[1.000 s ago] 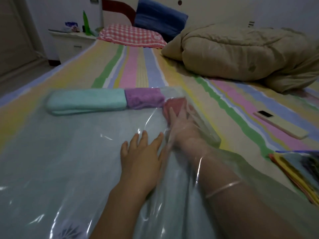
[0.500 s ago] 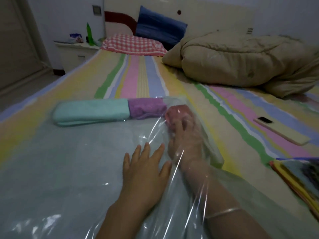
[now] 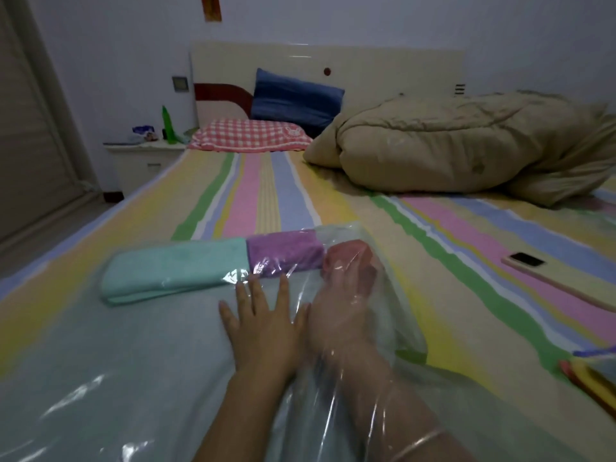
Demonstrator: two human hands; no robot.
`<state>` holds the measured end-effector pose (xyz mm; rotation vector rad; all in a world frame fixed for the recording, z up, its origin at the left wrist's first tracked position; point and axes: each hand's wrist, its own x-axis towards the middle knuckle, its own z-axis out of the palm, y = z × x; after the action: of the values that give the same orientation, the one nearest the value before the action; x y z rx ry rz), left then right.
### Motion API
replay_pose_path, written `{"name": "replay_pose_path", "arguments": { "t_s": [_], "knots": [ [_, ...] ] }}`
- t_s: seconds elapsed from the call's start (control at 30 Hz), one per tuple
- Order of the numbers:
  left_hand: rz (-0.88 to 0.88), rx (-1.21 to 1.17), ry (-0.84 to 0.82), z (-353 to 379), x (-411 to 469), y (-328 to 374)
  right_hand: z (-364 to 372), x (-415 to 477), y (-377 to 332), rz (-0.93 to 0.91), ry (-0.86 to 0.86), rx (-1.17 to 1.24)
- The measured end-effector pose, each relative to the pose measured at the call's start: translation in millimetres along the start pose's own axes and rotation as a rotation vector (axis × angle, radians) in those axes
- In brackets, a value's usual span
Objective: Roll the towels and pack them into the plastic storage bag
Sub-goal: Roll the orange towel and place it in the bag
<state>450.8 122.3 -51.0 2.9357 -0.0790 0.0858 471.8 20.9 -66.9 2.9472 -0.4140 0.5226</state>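
Observation:
A clear plastic storage bag [image 3: 100, 378] lies flat on the bed. Inside at its far end sit a rolled teal towel [image 3: 173, 271], a rolled purple towel [image 3: 283, 250] and a rolled red towel [image 3: 346, 256] in a row. My right hand [image 3: 343, 308] is inside the bag, its fingers against the red towel; the film blurs whether they curl round it. My left hand [image 3: 263, 318] lies flat on top of the bag with fingers spread, just in front of the purple towel.
A beige duvet [image 3: 466, 148] is heaped at the far right of the striped bed [image 3: 266, 195]. A phone [image 3: 560, 278] lies on the right. Folded coloured cloths [image 3: 596, 378] sit at the right edge. Pillows and a nightstand [image 3: 143, 161] stand at the head.
My right hand has pushed the red towel deeper into the bag, up beside the purple one. My left hand slid forward on the plastic. The view tilted up.

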Motion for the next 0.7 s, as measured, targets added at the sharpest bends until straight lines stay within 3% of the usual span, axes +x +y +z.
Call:
{"name": "replay_pose_path", "arguments": {
  "t_s": [0.07,0.17,0.2,0.27,0.37,0.43,0.5,0.57,0.7],
  "knots": [
    [0.004,0.018,0.003,2.8,1.0,-1.3,2.7,6.4,-0.1,-0.023,-0.031,-0.026],
    [-0.007,0.013,0.014,-1.0,-0.5,0.5,-9.9,19.4,4.2,-0.060,0.090,-0.164],
    [-0.006,0.003,0.015,-1.6,-1.6,1.3,-8.7,21.0,6.6,-0.172,0.067,-0.260],
    [0.001,-0.014,0.023,-1.2,-4.4,1.7,-15.7,24.3,8.9,-0.179,0.005,-0.318],
    [0.002,-0.025,0.027,-1.2,-5.6,1.8,-5.9,26.2,14.6,-0.194,-0.053,-0.134],
    [-0.002,-0.031,0.018,-0.6,-6.5,3.3,-1.8,17.3,17.5,-0.190,0.081,0.098],
    [-0.006,-0.041,0.011,-1.2,-7.0,5.3,-7.5,3.2,18.1,-0.066,0.227,0.290],
    [-0.004,-0.060,0.013,-2.3,-6.7,6.7,-15.6,-8.6,19.9,0.036,0.303,0.337],
    [-0.002,-0.060,0.020,-2.6,-8.5,7.9,-9.6,-3.9,17.8,0.088,0.269,0.345]
  ]
}}
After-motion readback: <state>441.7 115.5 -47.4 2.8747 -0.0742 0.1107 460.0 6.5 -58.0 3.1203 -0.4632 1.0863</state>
